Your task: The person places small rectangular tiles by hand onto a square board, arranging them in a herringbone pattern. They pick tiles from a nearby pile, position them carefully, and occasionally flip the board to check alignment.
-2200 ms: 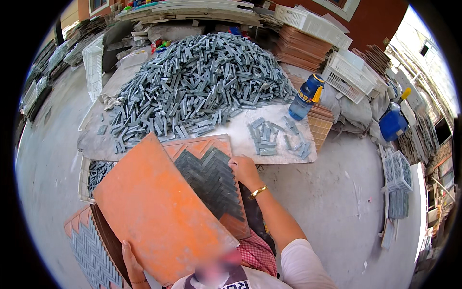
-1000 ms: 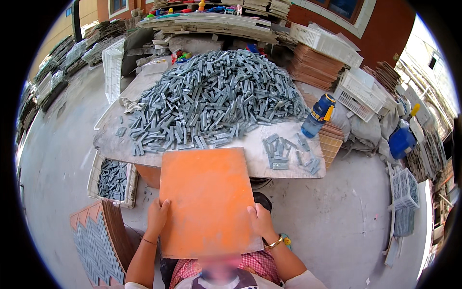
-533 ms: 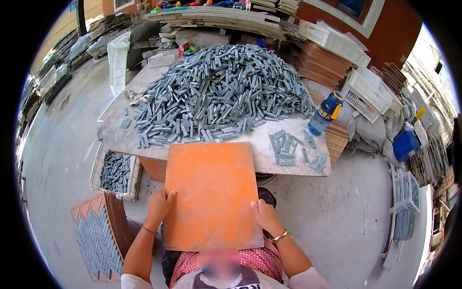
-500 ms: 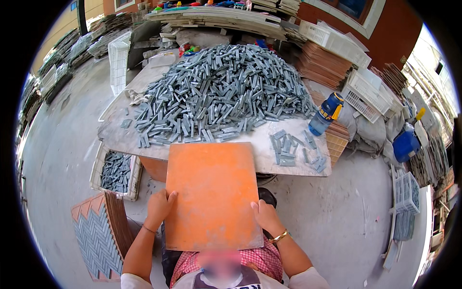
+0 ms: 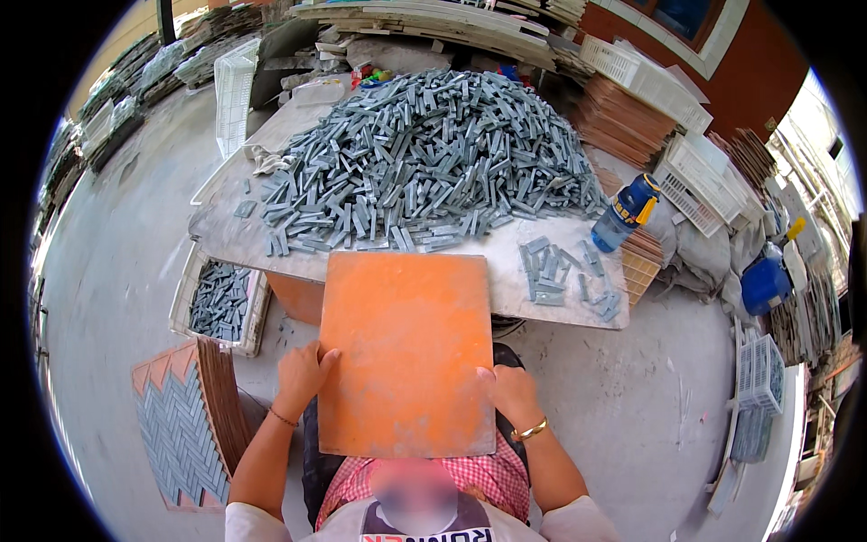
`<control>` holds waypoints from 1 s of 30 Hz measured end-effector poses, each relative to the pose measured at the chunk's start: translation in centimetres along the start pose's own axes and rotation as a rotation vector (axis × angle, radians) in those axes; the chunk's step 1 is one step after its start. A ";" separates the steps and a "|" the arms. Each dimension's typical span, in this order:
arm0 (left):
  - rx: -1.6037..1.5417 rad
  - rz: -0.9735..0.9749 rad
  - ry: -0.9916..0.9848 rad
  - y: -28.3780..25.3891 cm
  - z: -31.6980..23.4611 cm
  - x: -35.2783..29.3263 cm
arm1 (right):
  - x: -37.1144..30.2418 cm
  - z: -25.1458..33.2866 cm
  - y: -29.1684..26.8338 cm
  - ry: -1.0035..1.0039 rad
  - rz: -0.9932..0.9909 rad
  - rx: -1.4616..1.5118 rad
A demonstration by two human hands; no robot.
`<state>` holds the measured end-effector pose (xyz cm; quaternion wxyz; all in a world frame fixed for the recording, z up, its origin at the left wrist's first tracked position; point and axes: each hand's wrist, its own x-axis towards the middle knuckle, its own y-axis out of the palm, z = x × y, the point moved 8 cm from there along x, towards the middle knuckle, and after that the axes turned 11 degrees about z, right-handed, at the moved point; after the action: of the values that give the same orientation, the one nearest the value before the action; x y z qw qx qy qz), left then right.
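Note:
A flat orange board (image 5: 406, 352) lies across my lap, its far edge against the near side of the table. My left hand (image 5: 305, 372) grips its left edge, thumb on top and fingers out of sight beneath. At the opposite edge my right hand (image 5: 511, 394) holds it the same way. Beyond the board, a big heap of small grey stone strips (image 5: 433, 154) covers much of the table (image 5: 343, 265). A smaller scatter of strips (image 5: 549, 269) lies at the table's right, near a blue bottle (image 5: 626, 213).
Left of the table stands a white crate (image 5: 255, 312) of strips. In front of it is a stack of boards (image 5: 185, 425) topped with a herringbone pattern of strips. White plastic baskets (image 5: 643, 83) and brown boards (image 5: 623, 117) are piled at the far right, with a blue jug (image 5: 766, 285) nearby.
The board and both hands have shifted slightly up in the picture, still in the same grip. The whole view has also moved a little. The heap looks unchanged.

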<state>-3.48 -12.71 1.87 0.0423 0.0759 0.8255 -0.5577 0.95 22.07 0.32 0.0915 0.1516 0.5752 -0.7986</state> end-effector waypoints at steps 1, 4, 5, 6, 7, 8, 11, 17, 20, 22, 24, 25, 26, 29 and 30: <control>-0.057 -0.008 0.019 0.1 0.1 -0.1 | -0.1 -0.3 0.2 -0.003 -0.024 -0.001; -0.400 -0.105 0.101 0.6 0.8 -1.4 | -2.4 -1.2 0.1 -0.035 -0.181 0.204; -0.541 -0.148 0.132 0.9 1.2 -2.2 | -3.1 -1.6 0.2 -0.047 -0.235 0.351; -0.616 -0.132 0.124 1.7 1.9 -2.7 | -3.7 -2.1 0.4 -0.057 -0.289 0.498; -0.693 -0.115 0.122 2.5 2.6 -3.0 | -4.4 -2.7 0.5 -0.064 -0.347 0.644; -0.769 -0.098 0.119 3.3 3.0 -3.5 | -5.0 -2.3 0.6 -0.137 -0.386 0.626; -1.088 -0.116 0.204 4.9 2.9 -4.9 | -6.0 -0.6 1.7 -0.289 -0.424 0.628; -1.138 -0.058 0.239 4.9 1.6 -5.3 | -5.6 -0.4 3.7 -0.341 -0.239 0.839; -1.275 -0.074 0.187 4.3 1.1 -5.6 | -5.4 -0.6 3.4 -0.335 -0.182 1.024; -1.137 -0.059 0.197 3.9 0.4 -5.8 | -5.3 -0.9 3.4 -0.334 -0.207 0.965; -1.012 -0.058 0.208 3.7 0.2 -5.7 | -5.1 -1.0 3.4 -0.328 -0.223 0.919; -0.957 -0.060 0.211 3.9 0.3 -5.7 | -5.1 -1.1 3.6 -0.318 -0.224 0.903; -0.901 -0.063 0.215 4.0 0.3 -5.7 | -5.1 -1.1 3.7 -0.309 -0.226 0.888; -0.698 -0.107 0.180 3.6 0.1 -5.7 | -5.2 -0.6 3.4 -0.300 -0.232 0.838; -0.681 -0.116 0.173 3.7 0.1 -5.6 | -5.1 -0.5 3.1 -0.309 -0.246 0.833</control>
<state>2.66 -11.90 -0.67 -0.0369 0.0574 0.9675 -0.2437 6.83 21.35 -0.81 0.0120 -0.0146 0.1987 -0.9799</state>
